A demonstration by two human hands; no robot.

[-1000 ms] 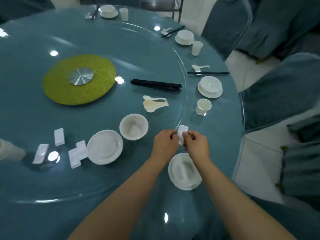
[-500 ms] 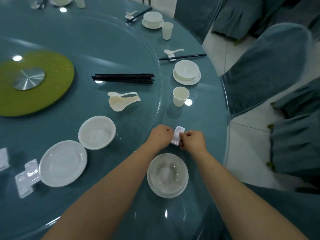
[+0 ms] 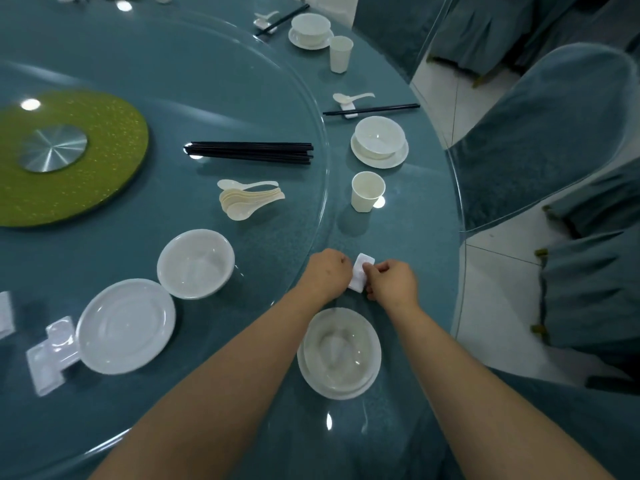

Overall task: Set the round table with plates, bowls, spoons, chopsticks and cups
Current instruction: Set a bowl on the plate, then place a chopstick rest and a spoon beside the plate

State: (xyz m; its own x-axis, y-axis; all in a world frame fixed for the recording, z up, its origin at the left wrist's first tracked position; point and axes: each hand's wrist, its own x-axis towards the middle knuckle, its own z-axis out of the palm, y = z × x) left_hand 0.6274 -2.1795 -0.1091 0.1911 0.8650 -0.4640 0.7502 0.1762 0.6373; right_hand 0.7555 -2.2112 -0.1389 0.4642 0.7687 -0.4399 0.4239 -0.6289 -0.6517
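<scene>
My left hand (image 3: 327, 273) and my right hand (image 3: 393, 282) meet at a small white rest (image 3: 362, 275) low over the blue round table (image 3: 419, 244). My right thumb and fingers pinch its right side. My left hand's curled fingers lie against its left edge. Just below the rest stands a white bowl on a plate (image 3: 339, 355). On the glass turntable lie a bundle of black chopsticks (image 3: 249, 152), stacked white spoons (image 3: 247, 200), a loose bowl (image 3: 195, 263) and a plate stack (image 3: 126, 327). A white cup (image 3: 367, 192) stands beyond my hands.
Several more white rests (image 3: 52, 355) lie at the left. A laid place with bowl on plate (image 3: 379, 140), spoon and chopsticks sits behind the cup. A green disc (image 3: 69, 157) marks the turntable's centre. Covered chairs (image 3: 540, 133) stand close to the table's right edge.
Both hands have stayed on the white rest and brought it down closer to the table above the bowl. The view has swung right and nearer, sliding the table contents leftward.
</scene>
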